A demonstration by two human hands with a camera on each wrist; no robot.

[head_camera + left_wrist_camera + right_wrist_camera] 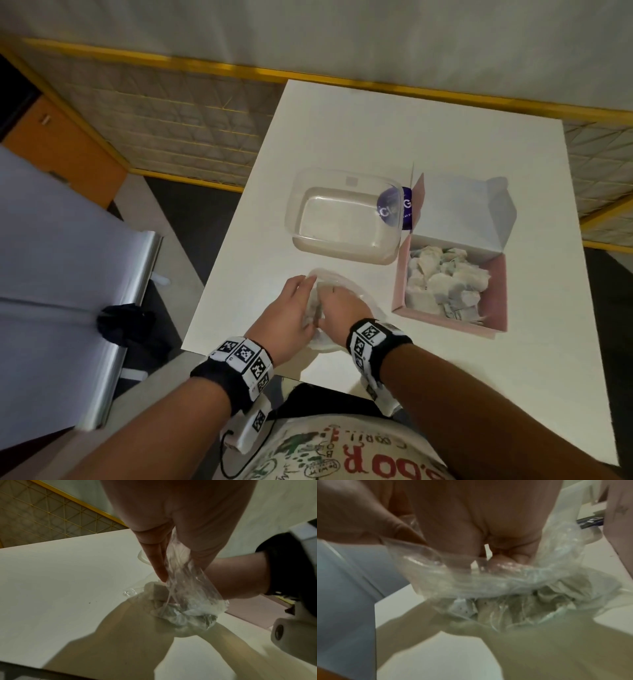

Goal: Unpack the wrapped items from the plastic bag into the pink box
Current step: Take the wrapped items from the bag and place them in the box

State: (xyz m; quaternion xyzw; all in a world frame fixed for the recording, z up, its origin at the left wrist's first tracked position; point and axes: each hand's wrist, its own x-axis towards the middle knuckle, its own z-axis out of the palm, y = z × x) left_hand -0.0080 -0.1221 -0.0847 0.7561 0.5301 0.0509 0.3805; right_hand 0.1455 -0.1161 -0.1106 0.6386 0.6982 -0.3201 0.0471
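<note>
A clear plastic bag lies crumpled at the table's front edge between my two hands. My left hand pinches its left rim; in the left wrist view the left hand has the film of the plastic bag between its fingertips. My right hand reaches down into the bag's mouth. In the right wrist view the right hand has its curled fingers behind the film of the plastic bag, with wrapped items lower down. The pink box stands open to the right, holding several wrapped items.
An empty clear plastic tub sits behind the bag, with a blue round label at its right side. The box's white lid stands raised at the back. The white table ends close to my body; yellow-framed mesh runs behind.
</note>
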